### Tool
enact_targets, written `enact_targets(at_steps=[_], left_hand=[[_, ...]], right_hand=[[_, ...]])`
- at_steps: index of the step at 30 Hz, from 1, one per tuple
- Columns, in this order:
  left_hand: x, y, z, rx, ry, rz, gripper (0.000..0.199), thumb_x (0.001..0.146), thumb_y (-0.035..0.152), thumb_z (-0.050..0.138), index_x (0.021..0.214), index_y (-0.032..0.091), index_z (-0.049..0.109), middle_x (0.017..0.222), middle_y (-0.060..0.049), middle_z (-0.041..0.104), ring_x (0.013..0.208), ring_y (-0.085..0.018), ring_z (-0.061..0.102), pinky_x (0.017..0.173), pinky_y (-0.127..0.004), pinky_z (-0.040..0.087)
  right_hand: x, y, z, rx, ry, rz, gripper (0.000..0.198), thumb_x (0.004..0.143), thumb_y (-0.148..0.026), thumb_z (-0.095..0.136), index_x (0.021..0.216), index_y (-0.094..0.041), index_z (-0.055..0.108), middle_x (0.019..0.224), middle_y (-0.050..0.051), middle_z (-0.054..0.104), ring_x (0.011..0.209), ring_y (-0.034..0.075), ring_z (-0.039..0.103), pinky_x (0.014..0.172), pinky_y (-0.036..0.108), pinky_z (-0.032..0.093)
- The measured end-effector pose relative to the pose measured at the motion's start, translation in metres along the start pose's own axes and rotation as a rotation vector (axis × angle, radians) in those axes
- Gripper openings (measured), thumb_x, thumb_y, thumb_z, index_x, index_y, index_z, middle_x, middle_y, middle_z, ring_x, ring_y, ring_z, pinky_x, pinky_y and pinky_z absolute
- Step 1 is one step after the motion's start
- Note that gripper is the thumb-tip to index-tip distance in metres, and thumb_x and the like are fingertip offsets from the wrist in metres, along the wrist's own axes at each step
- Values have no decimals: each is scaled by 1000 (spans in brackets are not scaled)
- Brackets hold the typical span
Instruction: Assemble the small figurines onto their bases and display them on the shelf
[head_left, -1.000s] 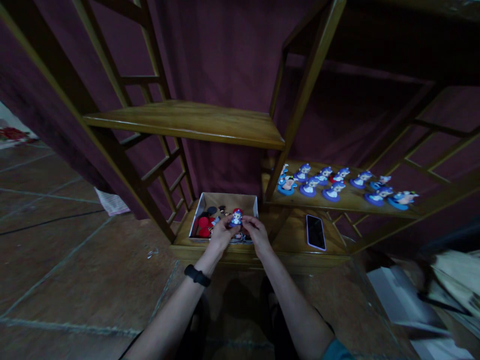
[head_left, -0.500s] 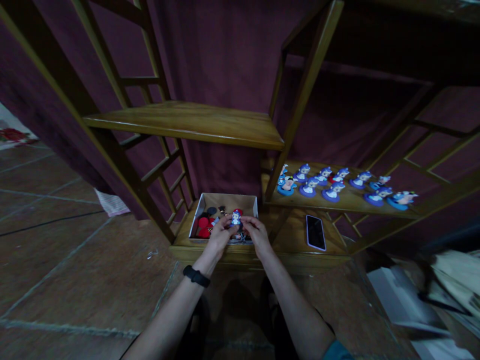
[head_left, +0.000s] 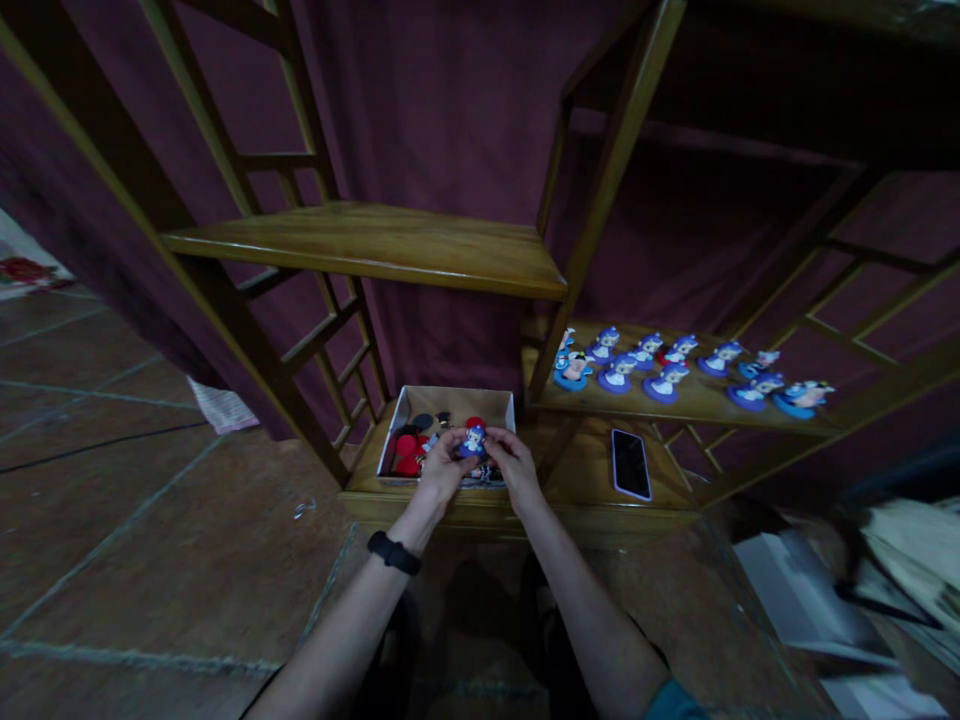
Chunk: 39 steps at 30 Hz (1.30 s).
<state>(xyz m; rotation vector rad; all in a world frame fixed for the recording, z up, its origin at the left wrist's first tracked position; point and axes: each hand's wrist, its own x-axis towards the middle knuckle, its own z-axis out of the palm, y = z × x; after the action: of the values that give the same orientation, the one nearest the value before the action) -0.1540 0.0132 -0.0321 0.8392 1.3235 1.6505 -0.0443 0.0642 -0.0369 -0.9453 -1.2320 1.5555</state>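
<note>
My left hand [head_left: 441, 466] and my right hand [head_left: 512, 462] meet over a shallow cardboard box [head_left: 451, 400] on the bottom shelf. Together they pinch a small blue and white figurine [head_left: 472, 440] by its round base, holding it just above the box. Inside the box lie red and black round pieces [head_left: 409, 450]; my hands hide its front part. A black band sits on my left wrist.
On the low right shelf [head_left: 697, 402] stand several similar blue figurines [head_left: 664, 383] in rows. A phone [head_left: 631, 463] lies face up on the bottom shelf, right of the box. A bare wooden shelf [head_left: 375, 245] hangs above; white papers [head_left: 810, 600] lie at lower right.
The figurine has turned a little between my fingers and sits slightly lower; both hands stay over the box.
</note>
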Motion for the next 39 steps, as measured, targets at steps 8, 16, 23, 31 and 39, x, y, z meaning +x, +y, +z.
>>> enact_targets(at_steps=[8,16,23,31,39], left_hand=[[2,-6,3,60,-17,61,44,50,14,69,91,16,53,83,-1,61,71,-13,57,60,-24,47],[3,-12,1,361,26,201,39,55,11,65,93,16,57,88,-3,62,78,-15,59,74,-31,47],[-1,-9,2,696,45,315,36,59,13,66,95,16,60,90,-5,62,85,-19,58,79,-35,45],[-5,-8,2,740,-36,266,46,66,19,64,111,16,55,92,-6,64,78,-18,61,72,-31,48],[-9,-6,4,862,-76,342,45,73,14,55,117,16,52,104,-10,62,92,-22,60,83,-36,47]], right_hand=[[1,2,-1,10,7,-4,33,64,-36,65,93,-21,66,84,0,66,76,16,57,66,26,46],[2,3,1,36,23,-4,33,62,-34,67,92,-21,66,87,1,67,82,17,59,80,31,46],[2,1,1,7,7,-25,28,63,-31,65,88,-20,66,83,0,67,79,16,60,79,30,46],[2,2,-2,41,21,-7,28,65,-31,63,90,-20,65,86,0,68,79,16,60,76,28,46],[2,3,-5,29,12,4,31,66,-34,63,93,-20,65,87,1,68,79,16,60,75,28,47]])
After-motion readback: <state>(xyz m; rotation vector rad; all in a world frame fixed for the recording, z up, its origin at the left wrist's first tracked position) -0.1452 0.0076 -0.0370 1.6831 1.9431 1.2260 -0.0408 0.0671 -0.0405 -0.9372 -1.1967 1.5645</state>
